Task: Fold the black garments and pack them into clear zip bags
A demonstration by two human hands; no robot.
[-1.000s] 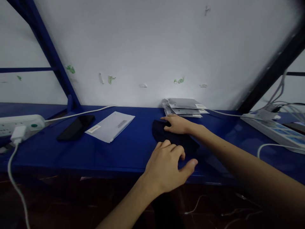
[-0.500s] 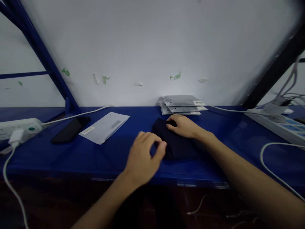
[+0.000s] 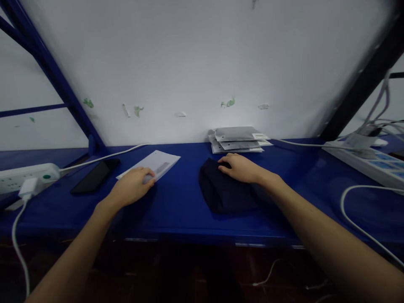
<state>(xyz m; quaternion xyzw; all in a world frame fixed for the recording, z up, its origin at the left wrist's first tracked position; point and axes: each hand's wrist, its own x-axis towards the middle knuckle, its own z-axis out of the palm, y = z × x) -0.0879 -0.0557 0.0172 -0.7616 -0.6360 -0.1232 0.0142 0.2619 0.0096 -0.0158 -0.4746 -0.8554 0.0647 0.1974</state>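
A: Where is the dark cloth [image 3: 225, 195] located, and how is it contacted?

B: The dark cloth is laid in a folded bundle on the blue surface [image 3: 176, 214], right of centre; its far part is covered by the right hand [image 3: 241, 168], which is set palm down with the fingers bent; whether the fabric is gripped or merely pressed cannot be told.

A: How is the left hand [image 3: 134, 185] positioned?

B: It is placed over the near side of the white packet [image 3: 158, 160]; the fingers are curled; whether the packet is grasped cannot be told, since the contact is hidden.

A: What is arranged around them?

B: A black phone [image 3: 96, 176] is laid left of the white packet; a power strip [image 3: 25, 174] is set farther left, with a plug [image 3: 30, 187] inserted; a stack of grey packets [image 3: 238, 134] is placed behind the dark cloth, near the wall [image 3: 189, 63].
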